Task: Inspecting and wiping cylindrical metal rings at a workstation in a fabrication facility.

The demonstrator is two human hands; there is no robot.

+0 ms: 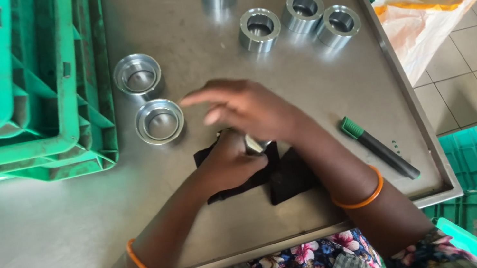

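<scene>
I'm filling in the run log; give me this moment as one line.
left hand: grip on metal part over black cloth | right hand: above part, fingers spread | metal rings upright on table | marker right

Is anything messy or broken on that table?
Nothing looks broken or spilled. The metal rings stand upright on the metal table. The black cloth lies rumpled under both hands. The green-capped marker lies slanted near the table's right edge, though fully on it.

Two metal cups point(149, 99) left of the hands, four rings point(284, 5) behind, marker point(379, 147) right.
</scene>
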